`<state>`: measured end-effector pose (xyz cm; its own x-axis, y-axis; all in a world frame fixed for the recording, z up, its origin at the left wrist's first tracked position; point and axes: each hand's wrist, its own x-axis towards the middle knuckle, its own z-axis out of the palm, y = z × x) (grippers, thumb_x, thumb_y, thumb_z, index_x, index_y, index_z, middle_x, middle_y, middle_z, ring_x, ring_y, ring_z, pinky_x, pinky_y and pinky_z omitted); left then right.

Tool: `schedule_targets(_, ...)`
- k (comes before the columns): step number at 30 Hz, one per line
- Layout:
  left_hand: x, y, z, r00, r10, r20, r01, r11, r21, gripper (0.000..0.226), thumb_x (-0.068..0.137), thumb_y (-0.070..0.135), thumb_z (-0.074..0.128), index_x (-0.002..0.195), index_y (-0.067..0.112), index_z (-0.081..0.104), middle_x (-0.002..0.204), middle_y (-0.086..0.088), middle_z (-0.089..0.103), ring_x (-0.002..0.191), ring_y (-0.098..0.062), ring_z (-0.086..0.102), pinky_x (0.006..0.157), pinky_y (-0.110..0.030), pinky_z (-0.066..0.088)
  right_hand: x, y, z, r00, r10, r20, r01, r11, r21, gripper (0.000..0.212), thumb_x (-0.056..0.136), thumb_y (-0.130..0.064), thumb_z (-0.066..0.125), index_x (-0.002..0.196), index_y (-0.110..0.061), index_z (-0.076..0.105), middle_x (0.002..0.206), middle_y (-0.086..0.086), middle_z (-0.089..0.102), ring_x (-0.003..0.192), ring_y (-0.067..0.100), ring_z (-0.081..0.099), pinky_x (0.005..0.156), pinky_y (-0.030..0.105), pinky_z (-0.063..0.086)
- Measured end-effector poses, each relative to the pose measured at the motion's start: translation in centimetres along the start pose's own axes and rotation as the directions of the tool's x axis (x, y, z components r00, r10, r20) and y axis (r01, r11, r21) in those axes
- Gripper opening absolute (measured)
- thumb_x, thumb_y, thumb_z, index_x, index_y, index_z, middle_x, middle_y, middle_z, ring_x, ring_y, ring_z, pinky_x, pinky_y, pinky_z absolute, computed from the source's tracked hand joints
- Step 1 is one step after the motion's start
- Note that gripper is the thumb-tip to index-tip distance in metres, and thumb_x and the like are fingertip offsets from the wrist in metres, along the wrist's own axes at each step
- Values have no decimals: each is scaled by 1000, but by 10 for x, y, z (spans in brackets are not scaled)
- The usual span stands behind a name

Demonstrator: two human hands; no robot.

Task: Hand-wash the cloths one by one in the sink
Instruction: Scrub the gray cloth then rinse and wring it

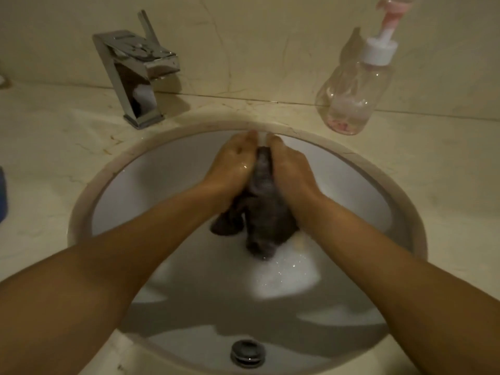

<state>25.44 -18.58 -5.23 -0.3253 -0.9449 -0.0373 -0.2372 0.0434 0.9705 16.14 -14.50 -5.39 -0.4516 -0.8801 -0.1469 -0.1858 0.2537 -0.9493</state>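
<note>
At the far left edge, a blue object (2, 194), mostly cut off, is sitting on the pale marble countertop (48, 147). To its right, a square chrome faucet (135, 74) is standing behind the round sink (82, 209), its spout pointing towards the basin; no stream is showing. Inside the basin, at the far side, the left hand (232, 161) is gripping the dark grey cloth (263, 207) from its left side, wet back facing up and fingers closing around the upper end of the fabric. The cloth is bunching between both palms near the back wall of the basin, and its lower part is hanging down into the bowl, with one fold sticking out to the left under the left wrist. The chrome drain (247, 351) is sitting at the near side of the basin, apart from the cloth. The right hand (289, 169) is clamping the same cloth from the right, fingertips nearly meeting those of the left hand. White foam (286, 274) is collecting just below the cloth's lower end. On the countertop at the right, a clear pump bottle (354, 93) with a pink nozzle is standing against the wall, holding a little liquid.
</note>
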Motion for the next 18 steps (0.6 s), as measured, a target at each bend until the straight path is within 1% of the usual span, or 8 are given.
schedule_targets(2, 9, -1, -9, 1000, 4, -12, -4, 1000, 25, 41, 108, 39, 38, 129, 10, 59, 124, -6, 65, 117, -20, 61, 98, -27, 49, -6, 3, 15, 1000, -23, 15, 21, 996, 91, 47, 106, -52, 44, 114, -16, 71, 106, 3, 73, 97, 20, 70, 89, 33, 55)
schedule_targets(5, 16, -4, -12, 993, -108, 54, 106, 993, 44, 39, 108, 39, 37, 120, 11, 61, 96, 3, 66, 84, -7, 66, 59, -10, 50, 3, 3, 16, 997, -22, 69, 19, 999, 44, 58, 103, -62, 41, 122, -15, 69, 115, 7, 73, 105, 23, 69, 99, 40, 55)
schedule_targets(6, 18, -5, -11, 978, -185, 92, 179, 981, 76, 45, 108, 44, 36, 125, 10, 61, 102, -1, 68, 84, -9, 66, 62, -15, 52, 11, 4, 11, 995, -9, 98, 13, 999, -43, 66, 103, -65, 36, 131, -14, 66, 126, 10, 70, 113, 26, 66, 106, 41, 50)
schedule_targets(8, 24, -11, -15, 948, -293, 126, 241, 917, 318, 60, 105, 55, 31, 141, 11, 53, 135, -10, 60, 112, -23, 63, 91, -28, 50, 22, 8, -2, 987, 65, 148, -21, 960, -279, 77, 104, -67, 25, 146, -10, 55, 147, 15, 57, 131, 30, 56, 117, 40, 38)
schedule_targets(10, 28, -21, -24, 951, -286, 119, 133, 723, 678, 69, 104, 59, 23, 149, 11, 45, 153, -13, 44, 132, -33, 48, 108, -39, 37, 30, 14, -16, 984, 92, 151, -1, 857, -515, 81, 105, -66, 17, 154, -7, 44, 157, 17, 45, 139, 34, 46, 117, 38, 33)
schedule_targets(14, 35, -39, -42, 979, -149, 136, -72, 370, 926, 67, 101, 58, 41, 149, 12, 40, 154, -18, 38, 137, -39, 40, 114, -49, 34, 33, 19, -30, 965, -29, 259, 230, 560, -796, 63, 102, -59, 46, 149, -17, 44, 150, 13, 47, 132, 35, 48, 104, 43, 44)
schedule_targets(16, 35, -36, -40, 976, -46, 212, -176, 407, 896, 52, 97, 53, 54, 132, 15, 54, 136, -13, 52, 123, -34, 51, 104, -46, 44, 32, 21, -32, 882, 82, 464, 367, 498, -786, 47, 95, -52, 62, 127, -17, 60, 123, 6, 64, 106, 28, 61, 86, 35, 49)
schedule_targets(18, 31, -35, -33, 910, -88, 404, -324, 458, 828, 41, 97, 53, 54, 113, 16, 63, 115, -7, 63, 105, -28, 59, 92, -38, 47, 28, 25, -31, 734, 341, 587, 422, 447, -788, 59, 86, -59, 72, 129, -21, 59, 107, -4, 66, 93, 19, 64, 82, 32, 52)
